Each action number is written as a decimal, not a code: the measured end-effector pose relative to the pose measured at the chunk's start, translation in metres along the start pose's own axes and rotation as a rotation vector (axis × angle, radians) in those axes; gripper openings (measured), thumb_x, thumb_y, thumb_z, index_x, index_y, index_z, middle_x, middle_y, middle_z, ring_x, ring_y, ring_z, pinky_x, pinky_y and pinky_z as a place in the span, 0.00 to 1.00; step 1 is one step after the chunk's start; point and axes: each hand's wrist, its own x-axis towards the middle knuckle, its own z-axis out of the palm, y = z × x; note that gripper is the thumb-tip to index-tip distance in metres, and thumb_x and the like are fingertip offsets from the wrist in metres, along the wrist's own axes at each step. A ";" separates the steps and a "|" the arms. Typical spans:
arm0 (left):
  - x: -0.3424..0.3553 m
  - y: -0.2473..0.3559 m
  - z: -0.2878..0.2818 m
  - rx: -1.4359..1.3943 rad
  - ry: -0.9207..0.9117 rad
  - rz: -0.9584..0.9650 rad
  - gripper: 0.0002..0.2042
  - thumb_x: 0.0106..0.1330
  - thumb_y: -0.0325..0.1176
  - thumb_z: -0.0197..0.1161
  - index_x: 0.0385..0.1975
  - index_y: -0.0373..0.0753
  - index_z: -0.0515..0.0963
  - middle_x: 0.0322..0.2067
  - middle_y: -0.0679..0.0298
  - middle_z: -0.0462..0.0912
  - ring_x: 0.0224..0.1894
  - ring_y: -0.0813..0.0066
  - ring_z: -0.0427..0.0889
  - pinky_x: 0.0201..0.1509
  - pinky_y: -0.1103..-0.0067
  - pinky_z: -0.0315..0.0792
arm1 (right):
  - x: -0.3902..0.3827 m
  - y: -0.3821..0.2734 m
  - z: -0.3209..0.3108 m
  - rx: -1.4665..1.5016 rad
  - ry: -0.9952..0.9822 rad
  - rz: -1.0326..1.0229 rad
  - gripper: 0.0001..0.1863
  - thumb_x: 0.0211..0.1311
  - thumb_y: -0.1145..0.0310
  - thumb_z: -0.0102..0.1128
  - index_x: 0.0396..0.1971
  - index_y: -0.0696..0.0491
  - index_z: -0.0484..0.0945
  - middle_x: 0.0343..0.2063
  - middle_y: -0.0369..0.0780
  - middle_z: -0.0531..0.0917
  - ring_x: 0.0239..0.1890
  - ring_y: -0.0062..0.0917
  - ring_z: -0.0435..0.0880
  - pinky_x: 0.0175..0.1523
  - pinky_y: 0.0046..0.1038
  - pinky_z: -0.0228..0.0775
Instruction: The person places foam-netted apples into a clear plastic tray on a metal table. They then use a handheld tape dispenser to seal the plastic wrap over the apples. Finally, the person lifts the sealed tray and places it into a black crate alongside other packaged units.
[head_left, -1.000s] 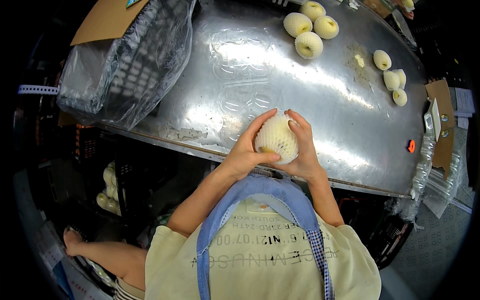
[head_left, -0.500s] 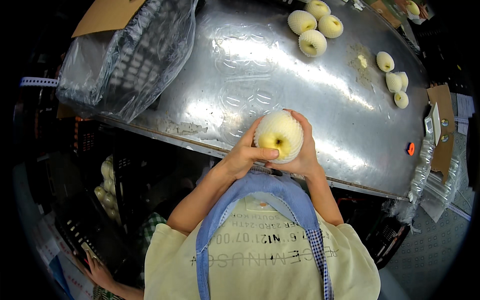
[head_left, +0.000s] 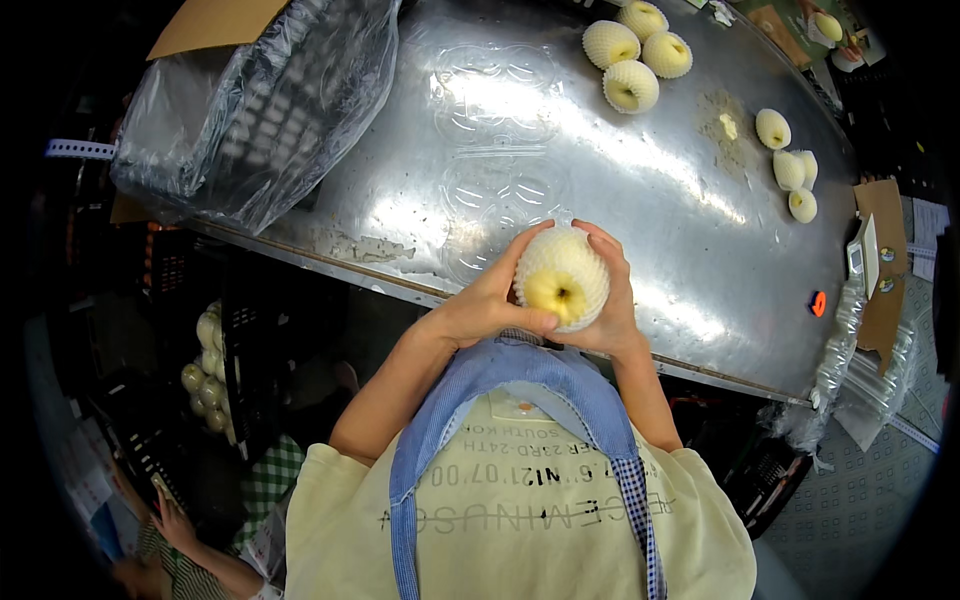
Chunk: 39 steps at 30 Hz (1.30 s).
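Observation:
Both hands hold a round yellow fruit [head_left: 562, 270] in a white foam net, above the table's near edge. Its dimpled end with a dark centre faces up; whether it is an apple or a pear I cannot tell. My left hand [head_left: 487, 303] wraps its left side, thumb pressed near the bare end. Along the right side curve the fingers of my right hand [head_left: 617, 295]. Just beyond the hands lies an open clear plastic clamshell tray [head_left: 495, 150] with round hollows, its near part partly hidden behind them. Several netted fruits [head_left: 631, 87] sit together at the far side of the table.
A smaller group of netted fruits [head_left: 789, 170] stands at the right of the metal table [head_left: 690, 270]. At far left is a plastic-lined crate [head_left: 270, 110]. An orange ring [head_left: 818, 304] lies near the right edge. Another person's hand [head_left: 175, 522] shows at lower left.
The fruit has turned slightly in my hands, and its bare end shows more fully. The other person's arm at lower left has shifted a little.

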 end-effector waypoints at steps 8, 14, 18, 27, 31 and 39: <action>-0.019 0.001 -0.013 -0.103 0.015 -0.128 0.47 0.48 0.27 0.68 0.67 0.46 0.44 0.62 0.54 0.57 0.58 0.60 0.67 0.46 0.69 0.77 | -0.009 -0.002 0.003 0.383 0.078 0.350 0.55 0.26 0.71 0.78 0.61 0.55 0.53 0.52 0.44 0.69 0.54 0.30 0.72 0.57 0.31 0.66; -0.039 -0.027 -0.078 0.712 0.832 0.005 0.26 0.55 0.31 0.65 0.56 0.37 0.66 0.49 0.56 0.71 0.41 0.74 0.76 0.36 0.80 0.74 | 0.002 0.016 0.000 -0.037 0.136 0.439 0.52 0.29 0.69 0.77 0.59 0.55 0.55 0.49 0.44 0.71 0.52 0.29 0.73 0.56 0.29 0.67; -0.043 -0.064 -0.103 0.893 0.891 -0.059 0.22 0.55 0.31 0.64 0.50 0.35 0.69 0.39 0.60 0.75 0.33 0.76 0.77 0.33 0.80 0.73 | 0.014 0.016 0.012 -0.163 -0.025 0.389 0.48 0.29 0.66 0.76 0.56 0.55 0.61 0.49 0.46 0.70 0.51 0.33 0.73 0.55 0.31 0.67; -0.035 -0.086 -0.106 0.718 0.996 0.092 0.20 0.59 0.28 0.61 0.51 0.34 0.66 0.39 0.61 0.72 0.35 0.79 0.76 0.34 0.83 0.73 | 0.043 0.027 0.060 0.075 -0.199 0.486 0.49 0.32 0.64 0.76 0.58 0.54 0.58 0.52 0.46 0.69 0.55 0.34 0.70 0.57 0.32 0.65; -0.042 -0.031 -0.070 0.429 0.769 0.088 0.27 0.61 0.34 0.61 0.58 0.36 0.59 0.49 0.57 0.68 0.45 0.71 0.74 0.47 0.78 0.72 | 0.036 0.032 0.070 0.299 -0.124 0.596 0.49 0.37 0.66 0.76 0.60 0.54 0.54 0.55 0.45 0.67 0.58 0.30 0.67 0.59 0.30 0.63; -0.015 -0.028 -0.064 0.609 0.660 0.135 0.39 0.48 0.41 0.71 0.59 0.35 0.58 0.53 0.50 0.67 0.55 0.63 0.69 0.56 0.72 0.67 | 0.019 0.030 0.070 0.566 -0.183 0.916 0.42 0.62 0.36 0.34 0.64 0.56 0.52 0.59 0.48 0.65 0.57 0.32 0.70 0.57 0.31 0.65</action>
